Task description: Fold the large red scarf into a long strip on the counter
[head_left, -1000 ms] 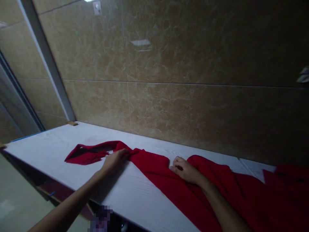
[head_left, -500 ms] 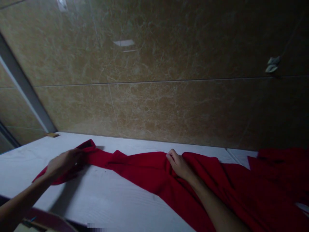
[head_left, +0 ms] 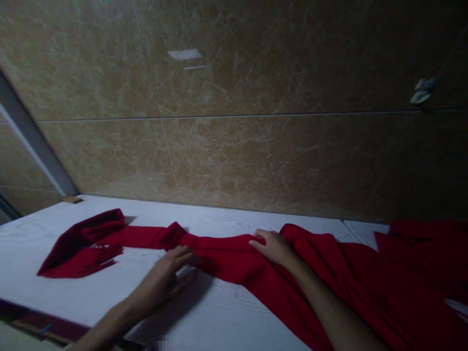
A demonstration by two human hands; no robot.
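Observation:
A long red scarf (head_left: 226,258) stretches across the white tabletop. Its left end is folded back over itself, with a fringe (head_left: 104,258) of tassels showing. My left hand (head_left: 170,273) hovers by the scarf's near edge, fingers apart and holding nothing. Further right, my right hand (head_left: 274,247) rests on the scarf with thumb and fingers around a gathered fold of it; the fingertips are partly hidden. From there the cloth widens into loose folds toward the right.
A heap of dark red cloth (head_left: 427,253) lies at the table's right end. Behind the white tabletop (head_left: 215,317) rises a brown tiled wall (head_left: 219,161). A small wooden piece (head_left: 72,199) sits at the far left corner, beside a grey metal post (head_left: 36,139).
My left hand has let go of the scarf's left end and moved right along it. The fringed end now lies flat on the table. My right hand stays nearly in place, its grip slightly looser.

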